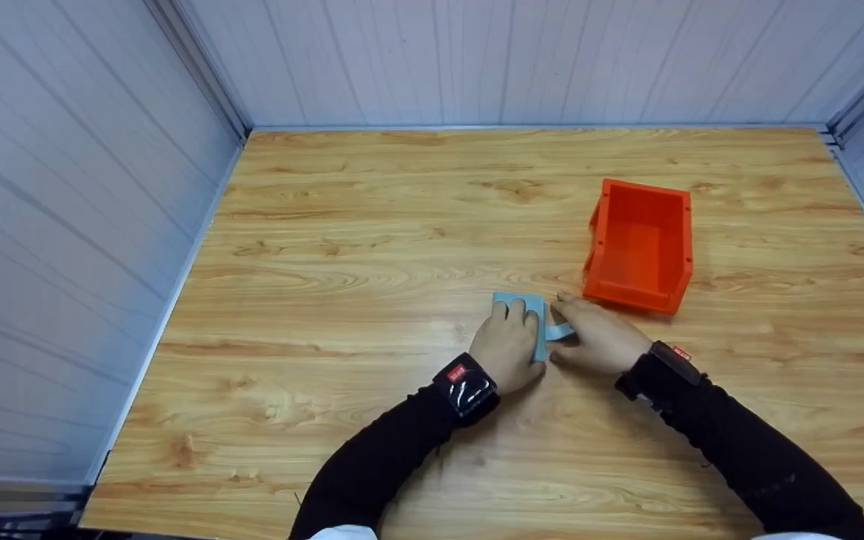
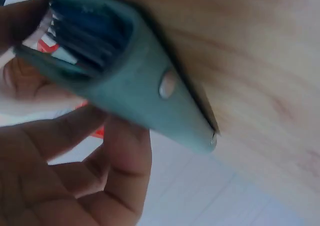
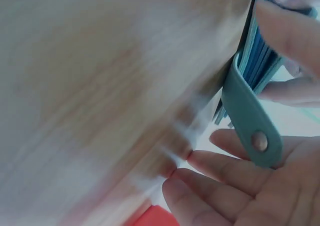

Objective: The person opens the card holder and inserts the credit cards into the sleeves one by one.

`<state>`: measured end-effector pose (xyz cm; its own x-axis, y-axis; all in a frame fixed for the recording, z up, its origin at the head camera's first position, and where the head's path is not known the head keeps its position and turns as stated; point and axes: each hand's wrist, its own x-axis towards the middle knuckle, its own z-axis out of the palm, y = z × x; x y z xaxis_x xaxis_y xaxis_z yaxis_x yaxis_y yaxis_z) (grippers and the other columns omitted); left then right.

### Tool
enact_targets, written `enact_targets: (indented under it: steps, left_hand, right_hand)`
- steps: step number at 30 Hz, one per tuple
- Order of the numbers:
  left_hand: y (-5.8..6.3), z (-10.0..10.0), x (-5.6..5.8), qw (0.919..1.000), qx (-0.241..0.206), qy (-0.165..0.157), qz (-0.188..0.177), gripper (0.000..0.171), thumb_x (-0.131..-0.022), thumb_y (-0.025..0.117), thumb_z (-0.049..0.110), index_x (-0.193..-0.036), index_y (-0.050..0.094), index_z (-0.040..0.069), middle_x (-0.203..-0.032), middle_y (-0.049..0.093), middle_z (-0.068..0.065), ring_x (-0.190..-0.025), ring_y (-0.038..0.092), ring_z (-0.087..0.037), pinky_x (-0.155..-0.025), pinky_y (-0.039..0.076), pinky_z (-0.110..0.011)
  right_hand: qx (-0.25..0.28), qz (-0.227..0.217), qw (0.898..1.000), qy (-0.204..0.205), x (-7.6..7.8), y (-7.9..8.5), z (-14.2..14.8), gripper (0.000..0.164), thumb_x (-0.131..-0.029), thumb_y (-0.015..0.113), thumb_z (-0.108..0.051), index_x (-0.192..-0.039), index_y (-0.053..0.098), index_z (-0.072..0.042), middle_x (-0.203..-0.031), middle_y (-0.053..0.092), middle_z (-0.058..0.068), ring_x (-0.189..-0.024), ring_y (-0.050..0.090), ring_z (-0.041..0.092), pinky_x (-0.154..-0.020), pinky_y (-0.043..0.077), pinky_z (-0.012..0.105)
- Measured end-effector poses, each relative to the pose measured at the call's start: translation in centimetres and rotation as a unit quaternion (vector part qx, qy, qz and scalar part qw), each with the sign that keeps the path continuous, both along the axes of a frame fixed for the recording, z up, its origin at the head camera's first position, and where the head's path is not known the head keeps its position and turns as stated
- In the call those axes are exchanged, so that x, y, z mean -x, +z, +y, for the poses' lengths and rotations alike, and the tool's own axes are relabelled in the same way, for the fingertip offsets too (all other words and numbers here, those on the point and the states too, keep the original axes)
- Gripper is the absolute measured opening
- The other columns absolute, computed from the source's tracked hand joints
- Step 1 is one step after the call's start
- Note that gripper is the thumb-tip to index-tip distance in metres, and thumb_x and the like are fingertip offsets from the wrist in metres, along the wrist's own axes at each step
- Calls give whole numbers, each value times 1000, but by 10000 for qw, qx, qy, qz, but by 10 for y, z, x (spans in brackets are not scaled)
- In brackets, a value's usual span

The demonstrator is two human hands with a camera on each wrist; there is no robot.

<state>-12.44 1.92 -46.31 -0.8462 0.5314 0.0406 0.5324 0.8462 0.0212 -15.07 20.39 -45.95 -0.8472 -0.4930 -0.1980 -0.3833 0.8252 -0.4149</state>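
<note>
A teal card holder point(image 1: 538, 349) with a snap strap point(image 1: 558, 331) lies on the table. My left hand point(image 1: 505, 349) holds it, fingers over its cover and thumb by its near edge. In the left wrist view, the left hand point(image 2: 85, 171) touches the cover beside a round metal snap point(image 2: 168, 83); clear and blue sleeves show between the covers. My right hand point(image 1: 601, 337) is beside the strap side, fingers extended. The loose strap point(image 3: 250, 118) stands out in front of the right hand's fingers point(image 3: 225, 168) in the right wrist view, its snap showing.
An orange plastic bin point(image 1: 638, 247) stands on the table just beyond the right hand. The wood-grain table point(image 1: 342, 300) is bounded by white panel walls point(image 1: 402, 64) at the back and sides.
</note>
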Motion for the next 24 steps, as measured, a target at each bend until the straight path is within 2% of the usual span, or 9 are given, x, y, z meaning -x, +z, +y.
enact_targets:
  steps: [3,6,9,12,14,16,19,24]
  left_hand:
    - [7,-8,6,9966,-228,-70,-788,70,-83,69,54,-129,57,3,-130,53,-13,-115,50,-27,-98,48,-31]
    - [12,-20,14,9877,-594,-32,-1444,69,-84,70,51,-135,56,8,-142,47,-12,-126,45,-29,-108,43,-36]
    - [13,-31,21,9786,-879,33,-1862,63,-85,72,44,-138,55,15,-151,41,-11,-137,39,-32,-114,37,-41]
    - [13,-40,26,9694,-1098,46,-2197,66,-84,74,39,-142,50,18,-158,33,-10,-145,31,-34,-118,31,-43]
    - [12,-44,27,9647,-1200,-13,-2342,69,-84,74,37,-144,48,17,-160,30,-10,-147,29,-33,-119,31,-42]
    - [10,-46,27,9635,-1236,-68,-2374,71,-84,74,37,-145,46,16,-161,28,-10,-148,28,-30,-119,30,-39]
    - [8,-47,25,9659,-1187,-69,-2299,71,-85,73,39,-146,45,16,-161,28,-9,-149,28,-25,-119,29,-36]
    - [6,-47,19,9717,-1061,155,-2105,71,-86,70,45,-147,44,18,-161,30,-7,-148,30,-25,-118,33,-39]
  right_hand:
    - [63,181,9998,-93,0,2,1,60,-86,74,-23,-133,53,7,-140,51,29,-129,50,42,-107,41,55]
    - [150,373,9990,-192,1,4,3,37,-85,73,-15,-115,63,5,-113,66,21,-99,63,33,-88,51,46]
    - [140,470,9984,-271,2,6,4,22,-84,72,-12,-101,67,0,-90,63,9,-77,54,21,-72,46,38]
    - [138,409,9985,-327,3,7,5,21,-84,73,-15,-99,68,-1,-88,63,7,-76,53,19,-71,44,35]
    - [185,306,9986,-384,3,8,4,23,-84,74,-17,-100,69,-1,-90,65,7,-78,55,20,-73,45,36]
    - [259,225,9985,-424,4,8,3,24,-84,74,-18,-101,70,-2,-92,66,8,-81,57,21,-75,47,38]
    - [345,207,9977,-542,4,8,2,22,-85,73,-18,-101,70,-3,-94,67,9,-84,58,22,-79,48,40]
    - [566,243,9955,-718,7,11,-1,18,-86,73,-17,-98,69,-4,-89,68,8,-79,60,20,-70,48,34]
